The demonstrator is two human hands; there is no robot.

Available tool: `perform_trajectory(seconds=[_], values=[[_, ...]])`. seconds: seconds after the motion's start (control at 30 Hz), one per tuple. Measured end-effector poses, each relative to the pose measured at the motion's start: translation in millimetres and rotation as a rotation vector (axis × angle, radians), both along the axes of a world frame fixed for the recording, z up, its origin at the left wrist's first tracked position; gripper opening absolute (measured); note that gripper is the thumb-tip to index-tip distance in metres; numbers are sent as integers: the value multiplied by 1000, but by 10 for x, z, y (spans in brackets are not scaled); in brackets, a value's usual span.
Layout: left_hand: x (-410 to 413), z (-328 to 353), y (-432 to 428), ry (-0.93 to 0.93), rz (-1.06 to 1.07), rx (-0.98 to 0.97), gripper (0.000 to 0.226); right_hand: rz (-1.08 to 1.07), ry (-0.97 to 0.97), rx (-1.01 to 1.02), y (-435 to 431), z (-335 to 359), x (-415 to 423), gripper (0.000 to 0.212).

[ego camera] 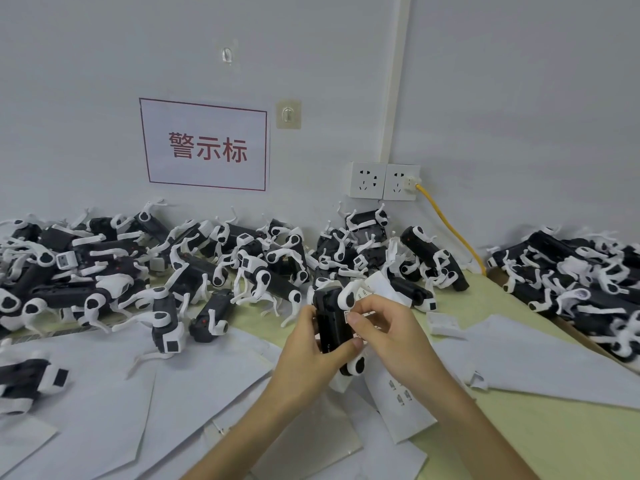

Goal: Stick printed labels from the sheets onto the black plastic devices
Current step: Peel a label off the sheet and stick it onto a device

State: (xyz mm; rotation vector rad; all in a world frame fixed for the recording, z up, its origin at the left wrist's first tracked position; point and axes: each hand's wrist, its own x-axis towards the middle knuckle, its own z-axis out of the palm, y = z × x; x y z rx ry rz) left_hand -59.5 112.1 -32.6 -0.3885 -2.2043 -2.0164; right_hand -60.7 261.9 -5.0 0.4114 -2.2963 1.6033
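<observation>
head view, centre: my left hand (306,348) grips the device (332,323), my right hand (391,330) pinches a label (347,315), which could land crooked if either slips.

What a crowded pale green counter (540,441) that was! Under the left hand (304,351) and spreading out to its left, white paper sheets (104,393) overlapped. Just below the right hand (391,330) lay a label sheet (394,389) with small dark prints. Beyond both hands, a heap of black-and-white devices (104,268) sprawled along the wall. Right of the right hand sat a small white box (443,323), then a big white sheet (540,365).
</observation>
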Motion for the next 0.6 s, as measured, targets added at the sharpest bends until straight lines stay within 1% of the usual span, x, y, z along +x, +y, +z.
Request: perform_trajectory(seconds=[0.17, 0.23, 0.3, 0.4, 0.43, 0.53, 0.6], values=[[23, 12, 5, 44, 32, -52, 45, -14, -8, -10, -16, -22, -2, 15], [27, 6, 4, 54, 50, -68, 46, -28, -26, -57, -21, -36, -5, 13], [26, -9, 0, 64, 55, -86, 43, -31, -57, -123, -23, -51, -2, 13], [18, -16, -14, 63, 39, -70, 40, -46, -80, -214, -11, -40, 5, 27], [15, -12, -16, 51, 22, -49, 40, -35, -82, -219, 3, -29, 4, 28], [16, 13, -13, -17, -54, 43, 38, 57, -78, -143, 22, 7, 6, 20], [18, 26, -17, -17, -94, 56, 36, 76, -73, -111, 17, 19, 19, 19]])
